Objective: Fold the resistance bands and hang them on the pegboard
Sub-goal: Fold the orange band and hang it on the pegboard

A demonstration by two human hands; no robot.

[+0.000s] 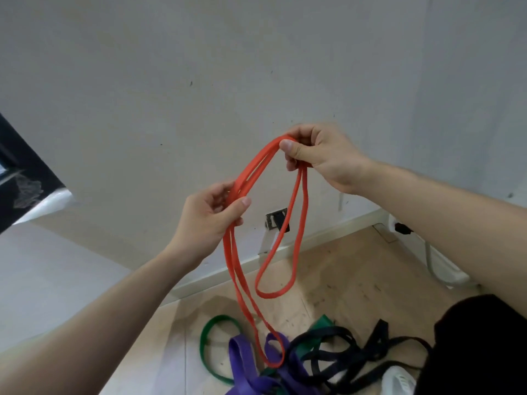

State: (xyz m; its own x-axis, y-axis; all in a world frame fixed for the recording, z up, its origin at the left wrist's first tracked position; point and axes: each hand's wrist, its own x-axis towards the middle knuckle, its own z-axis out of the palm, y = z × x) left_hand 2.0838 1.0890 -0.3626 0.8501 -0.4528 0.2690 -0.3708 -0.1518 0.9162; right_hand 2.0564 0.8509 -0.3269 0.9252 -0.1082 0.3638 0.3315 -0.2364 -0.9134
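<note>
The left hand (211, 220) pinched doubled strands of the orange band (256, 163) between thumb and curled fingers. The right hand (319, 158), higher, gripped its top bend, two loops dangling. Folding looked half done; next, gather both loops evenly. Beyond, other bands (241, 360) lay on the floor — no pegboard showed.

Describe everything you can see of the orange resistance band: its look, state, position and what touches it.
The orange band is a flat, narrow, rubbery-looking loop, doubled into several strands. The right hand pinches its top; the left hand grips the strands lower down. Two loops hang: a short one below the right hand, a longer one reaching down to the purple band below; contact unclear.
</note>
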